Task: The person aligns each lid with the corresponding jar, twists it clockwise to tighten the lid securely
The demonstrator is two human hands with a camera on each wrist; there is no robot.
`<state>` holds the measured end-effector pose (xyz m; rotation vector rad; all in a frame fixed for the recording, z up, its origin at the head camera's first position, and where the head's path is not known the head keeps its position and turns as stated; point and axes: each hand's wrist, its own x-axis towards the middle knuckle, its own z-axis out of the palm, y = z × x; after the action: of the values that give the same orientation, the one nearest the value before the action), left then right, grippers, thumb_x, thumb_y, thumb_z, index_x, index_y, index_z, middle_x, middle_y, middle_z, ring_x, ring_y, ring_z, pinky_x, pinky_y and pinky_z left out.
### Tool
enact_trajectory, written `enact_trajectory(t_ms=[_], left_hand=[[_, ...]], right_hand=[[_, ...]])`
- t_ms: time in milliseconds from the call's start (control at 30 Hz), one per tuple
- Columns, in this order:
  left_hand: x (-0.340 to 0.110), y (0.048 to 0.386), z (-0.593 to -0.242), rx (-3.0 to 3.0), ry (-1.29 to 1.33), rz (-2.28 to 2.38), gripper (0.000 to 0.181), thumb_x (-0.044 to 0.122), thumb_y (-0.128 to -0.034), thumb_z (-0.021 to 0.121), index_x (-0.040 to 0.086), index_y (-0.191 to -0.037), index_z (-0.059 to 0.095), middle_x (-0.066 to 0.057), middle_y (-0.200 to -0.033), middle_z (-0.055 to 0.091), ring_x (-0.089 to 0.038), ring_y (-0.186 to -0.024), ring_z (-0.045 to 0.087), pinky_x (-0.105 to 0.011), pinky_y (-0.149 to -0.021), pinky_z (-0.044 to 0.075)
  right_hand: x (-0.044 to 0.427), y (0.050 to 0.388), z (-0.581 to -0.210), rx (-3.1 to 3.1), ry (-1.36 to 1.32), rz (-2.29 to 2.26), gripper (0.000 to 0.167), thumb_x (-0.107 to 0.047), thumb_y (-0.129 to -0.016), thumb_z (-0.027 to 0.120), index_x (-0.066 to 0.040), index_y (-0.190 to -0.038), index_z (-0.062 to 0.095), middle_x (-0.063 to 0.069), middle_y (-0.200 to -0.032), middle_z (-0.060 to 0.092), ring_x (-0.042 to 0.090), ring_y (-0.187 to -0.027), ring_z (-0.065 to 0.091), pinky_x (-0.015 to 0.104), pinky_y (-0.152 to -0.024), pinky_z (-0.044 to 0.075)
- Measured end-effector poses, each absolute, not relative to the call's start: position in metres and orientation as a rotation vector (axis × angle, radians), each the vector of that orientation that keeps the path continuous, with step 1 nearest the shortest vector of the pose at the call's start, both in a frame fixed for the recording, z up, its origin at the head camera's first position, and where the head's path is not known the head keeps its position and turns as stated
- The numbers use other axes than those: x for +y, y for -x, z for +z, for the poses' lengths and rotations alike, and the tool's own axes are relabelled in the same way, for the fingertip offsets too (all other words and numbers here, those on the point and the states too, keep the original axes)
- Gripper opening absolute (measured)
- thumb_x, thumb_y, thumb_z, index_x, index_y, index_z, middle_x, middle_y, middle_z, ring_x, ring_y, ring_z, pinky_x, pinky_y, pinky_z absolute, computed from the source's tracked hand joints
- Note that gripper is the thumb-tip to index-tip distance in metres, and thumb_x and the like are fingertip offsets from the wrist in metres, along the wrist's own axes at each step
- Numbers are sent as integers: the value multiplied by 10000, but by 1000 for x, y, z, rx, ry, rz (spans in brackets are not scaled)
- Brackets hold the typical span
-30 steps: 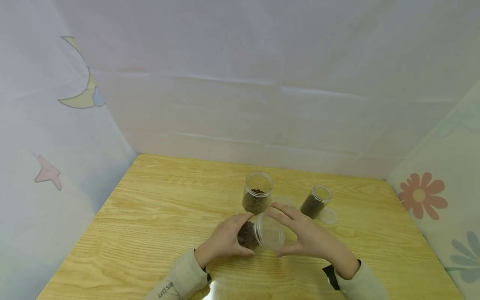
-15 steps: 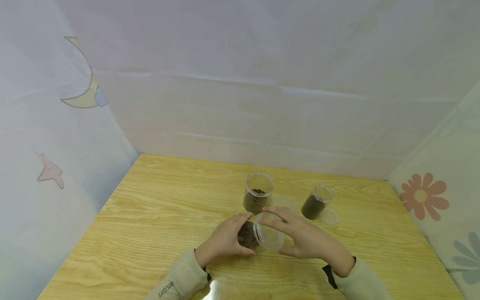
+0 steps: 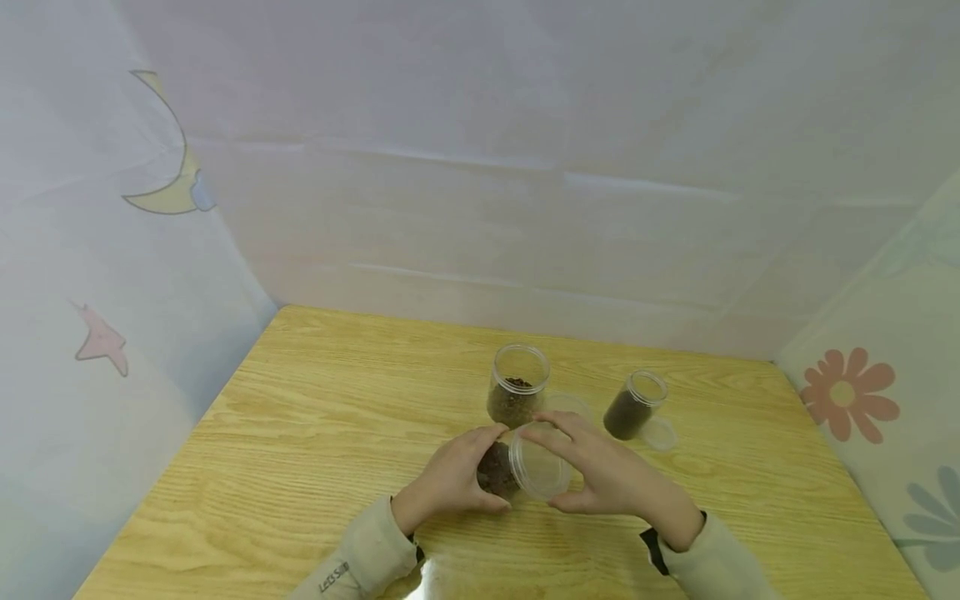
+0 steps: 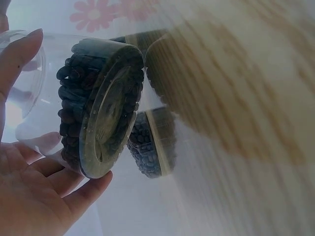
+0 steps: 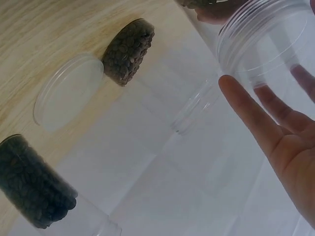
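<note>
My left hand (image 3: 453, 477) grips a clear jar (image 4: 110, 108) partly filled with dark beans. The jar is tilted, its base towards the left hand and its top towards the right in the head view. My right hand (image 3: 603, 467) curves its thumb and fingers around the clear lid (image 3: 546, 467) at the jar's top. In the right wrist view, the fingertips (image 5: 229, 86) lie at the ridged rim, and other fingers show through the clear plastic.
Behind the hands stands an open jar with dark beans (image 3: 513, 404). A narrower open jar (image 3: 626, 412) stands to its right, with a small lid (image 3: 659, 434) beside it. A larger lid (image 5: 71, 91) lies between these jars on the wooden table (image 3: 315, 400).
My right hand has shifted slightly left around the lid, its fingers changing position a little. The left hand and its jar stay almost in place.
</note>
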<state>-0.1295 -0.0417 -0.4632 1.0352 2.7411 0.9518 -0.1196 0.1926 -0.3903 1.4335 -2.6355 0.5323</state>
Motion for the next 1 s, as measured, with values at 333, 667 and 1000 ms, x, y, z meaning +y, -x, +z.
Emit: enact_trajectory(t_ms=[333,667,1000], left_hand=[[-42,130,-465,2749,-1025,931,930,451,-635,801,52,-1353,365,-79,-1262,513,-227,-1113,512,-397,-894,447],[-41,129,-463,2752,-999,931,931,441,-628,808,58,-1352,366,-71,-1263,513,-223,-1120,508,-395,-908,438],[-41,131,-465,2751,-1015,914,943,444,-629,805,37,-1352,358,-81,-1280,501,-246,-1126,506,-415,-906,441]], right_hand=[[183,114,-391,-2792,-1150,554,721,-488,-783,659,-63,-1323,441,151,-1169,520,284,-951,568,388,-710,513],[174,109,-388,-2959,-905,570,786,-554,-784,610,-17,-1331,435,185,-1129,547,293,-860,602,397,-677,518],[186,115,-384,-2868,-1143,568,900,-563,-677,687,-129,-1395,361,204,-1366,349,374,-1134,458,457,-736,508]])
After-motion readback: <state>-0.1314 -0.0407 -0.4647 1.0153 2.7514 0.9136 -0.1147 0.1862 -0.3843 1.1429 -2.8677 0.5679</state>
